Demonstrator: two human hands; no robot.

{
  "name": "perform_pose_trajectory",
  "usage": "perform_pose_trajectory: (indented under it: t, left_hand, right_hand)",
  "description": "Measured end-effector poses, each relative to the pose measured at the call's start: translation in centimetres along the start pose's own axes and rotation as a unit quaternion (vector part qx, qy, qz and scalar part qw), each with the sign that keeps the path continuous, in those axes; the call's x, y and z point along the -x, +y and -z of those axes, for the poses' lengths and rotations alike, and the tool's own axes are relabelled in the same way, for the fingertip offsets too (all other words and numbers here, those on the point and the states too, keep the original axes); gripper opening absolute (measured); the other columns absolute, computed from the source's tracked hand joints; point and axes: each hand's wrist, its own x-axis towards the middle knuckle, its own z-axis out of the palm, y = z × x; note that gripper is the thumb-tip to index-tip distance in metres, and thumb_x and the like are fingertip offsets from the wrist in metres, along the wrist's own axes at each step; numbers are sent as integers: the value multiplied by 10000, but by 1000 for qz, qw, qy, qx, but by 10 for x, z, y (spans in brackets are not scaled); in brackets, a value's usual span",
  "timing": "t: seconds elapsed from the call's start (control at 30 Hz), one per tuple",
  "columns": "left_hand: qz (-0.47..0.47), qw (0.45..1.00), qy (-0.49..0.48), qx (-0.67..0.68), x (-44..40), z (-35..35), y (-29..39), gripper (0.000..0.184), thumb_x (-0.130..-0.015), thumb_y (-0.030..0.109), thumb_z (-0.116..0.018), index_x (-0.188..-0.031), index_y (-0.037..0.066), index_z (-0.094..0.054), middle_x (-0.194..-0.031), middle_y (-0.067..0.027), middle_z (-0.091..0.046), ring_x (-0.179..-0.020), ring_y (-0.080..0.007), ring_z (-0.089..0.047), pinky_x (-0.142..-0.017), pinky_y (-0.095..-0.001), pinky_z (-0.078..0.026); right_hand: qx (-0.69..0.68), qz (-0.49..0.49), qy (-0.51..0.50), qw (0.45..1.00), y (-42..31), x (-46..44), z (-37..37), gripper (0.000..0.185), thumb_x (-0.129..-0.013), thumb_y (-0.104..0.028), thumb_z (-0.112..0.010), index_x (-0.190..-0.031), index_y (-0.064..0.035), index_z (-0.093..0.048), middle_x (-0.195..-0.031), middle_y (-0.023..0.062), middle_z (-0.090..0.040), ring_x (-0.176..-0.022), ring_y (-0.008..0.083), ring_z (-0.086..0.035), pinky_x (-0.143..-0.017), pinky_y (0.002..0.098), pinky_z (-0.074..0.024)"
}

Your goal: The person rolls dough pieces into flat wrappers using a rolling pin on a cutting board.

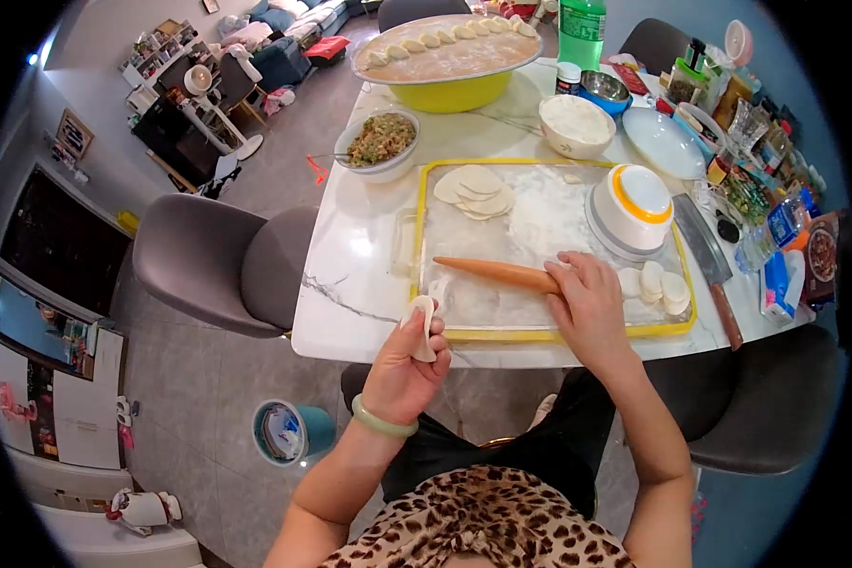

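Note:
Between the thumb and fingers of my left hand (409,371) is a dumpling wrapper (425,327), held folded upright at the front edge of the board. My right hand (592,308) rests over one end of a wooden rolling pin (494,273), which lies across the floured, yellow-rimmed board (551,333). A stack of rolled wrappers (475,192) sits at the board's back left. Beside my right hand, several small dough pieces (674,293) lie near the right rim. Behind them an upturned white bowl with an orange ring (630,210) stands on the board.
A bowl of filling (381,144) stands left of the board, a bowl of flour (577,125) behind it. Farther back, a floured tray of dumplings (445,47) rests on a yellow basin (452,92). At the right lies a cleaver (705,251) beside bottles and jars. Chairs flank the table.

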Motion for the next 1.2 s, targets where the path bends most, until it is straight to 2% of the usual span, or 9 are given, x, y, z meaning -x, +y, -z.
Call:
perform_pose_trajectory:
  t: [0.1, 0.13, 0.2, 0.3, 0.43, 0.57, 0.7, 0.8, 1.2]
  left_hand:
    - [38, 991, -104, 80, -2, 7, -4, 274, -1068, 235, -440, -1248, 70, -563, -798, 30, -481, -630, -78, -476, -592, -243, -444]
    - [36, 991, -103, 79, -2, 6, -5, 274, -1068, 235, -440, -1248, 70, -563, -798, 30, -481, -630, -78, -476, -592, -243, -444]
    - [45, 993, -74, 79, 1, 0, -8, 264, -1054, 286, -482, -1218, 96, -561, -755, 43, -421, -579, -67, -372, -520, -224, -321]
    - [53, 981, -99, 158, 5, -3, -11, 309, -1074, 229, -408, -1283, 37, -530, -776, 7, -409, -597, -85, -398, -557, -239, -359]
    - [68, 978, -84, 180, 8, -11, -16, 310, -1073, 217, -408, -1292, 30, -524, -787, 2, -411, -588, -90, -392, -553, -243, -356]
    - [64, 995, -19, 76, 9, -17, -21, 223, -1056, 290, -480, -1127, 105, -583, -745, 51, -453, -581, -58, -403, -517, -196, -350]
    - [39, 999, 26, 16, 9, -23, -24, 178, -1037, 302, -529, -976, 143, -580, -725, 66, -497, -570, -39, -424, -502, -173, -349]
    - [40, 997, 33, 51, 9, -21, -26, 188, -1059, 257, -464, -1002, 105, -558, -734, 55, -469, -556, -30, -425, -469, -172, -361]
    - [28, 996, 76, 44, 8, -25, -27, 183, -1057, 239, -466, -964, 119, -568, -712, 51, -514, -518, -19, -450, -449, -157, -409]
  right_hand:
    - [-12, 8, 0, 1000, -5, -3, 3, 382, -769, -66, -710, -1145, -46, -649, -1229, 133, -564, -1185, 333, -510, -1019, 465, -392]
    - [-19, 15, 5, 1000, -6, -4, 3, 381, -769, -63, -707, -1145, -47, -648, -1232, 135, -564, -1190, 338, -510, -1026, 468, -390]
    - [-29, 20, 11, 999, -11, -7, 3, 380, -769, -60, -704, -1145, -47, -647, -1234, 138, -563, -1196, 344, -510, -1032, 471, -387]
    - [-45, 42, 28, 998, -23, -12, 6, 363, -768, -58, -703, -1126, -47, -649, -1194, 131, -584, -1141, 339, -541, -984, 463, -412]
    - [-193, 97, 33, 976, -53, -23, 11, 233, -761, -65, -713, -989, -76, -665, -1035, 79, -615, -1014, 293, -575, -879, 427, -441]
    - [-262, 185, 55, 946, -86, -39, 16, 134, -750, -111, -717, -867, -114, -654, -904, 31, -585, -925, 233, -566, -848, 384, -445]
    - [-238, 213, 61, 946, -93, -46, 13, 141, -728, -152, -708, -848, -115, -644, -889, 24, -570, -905, 217, -557, -858, 375, -446]
    - [-217, 218, 58, 950, -93, -48, 12, 147, -714, -173, -685, -840, -114, -639, -896, 20, -574, -911, 212, -554, -866, 375, -445]
    - [-165, 233, 72, 956, -97, -47, 11, 113, -721, -155, -660, -814, -102, -623, -945, 17, -584, -948, 214, -567, -962, 416, -460]
